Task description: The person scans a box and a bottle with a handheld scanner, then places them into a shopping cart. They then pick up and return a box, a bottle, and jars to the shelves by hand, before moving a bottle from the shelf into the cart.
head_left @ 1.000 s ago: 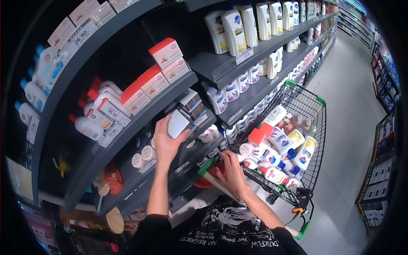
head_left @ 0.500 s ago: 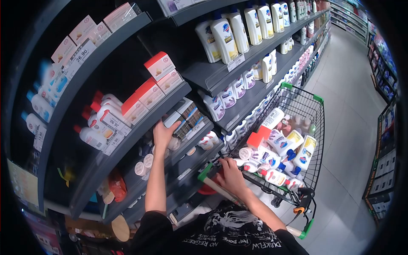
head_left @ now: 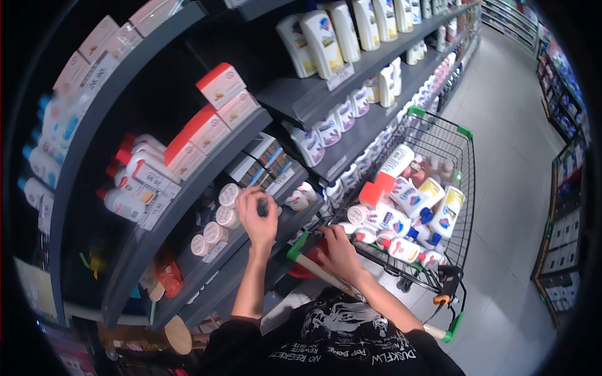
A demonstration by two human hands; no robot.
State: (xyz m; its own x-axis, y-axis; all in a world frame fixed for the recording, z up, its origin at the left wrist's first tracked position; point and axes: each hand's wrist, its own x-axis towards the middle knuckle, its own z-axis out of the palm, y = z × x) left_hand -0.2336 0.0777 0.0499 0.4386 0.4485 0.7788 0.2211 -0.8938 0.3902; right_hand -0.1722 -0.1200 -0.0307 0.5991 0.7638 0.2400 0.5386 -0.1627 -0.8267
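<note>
My left hand [head_left: 258, 216] is raised just in front of the lower shelf, thumb and fingers curved apart around a dark gap; I see nothing held. Beside its fingertips stand round, pale-lidded jars [head_left: 215, 232] in a row. Behind it are stacked brown-and-grey boxes [head_left: 266, 164]. My right hand [head_left: 342, 254] lies over the near left corner of the shopping cart [head_left: 471, 188], fingers bent, its heel against the handle [head_left: 401, 316]; the fingertips are partly hidden. Bottles [head_left: 448, 213], red boxes [head_left: 376, 190] and jars lie heaped in the cart.
On the shelf above are red-and-white boxes [head_left: 208, 128] and red-capped bottles [head_left: 128, 200]. Large white bottles [head_left: 323, 44] line the racks further along. The tiled aisle floor [head_left: 508, 131] runs right of the cart, with another display [head_left: 564, 219] opposite.
My left hand has drawn back from the brown-and-grey boxes, down and to the right, uncovering more jars. My right hand stays at the cart. The view has shifted slightly.
</note>
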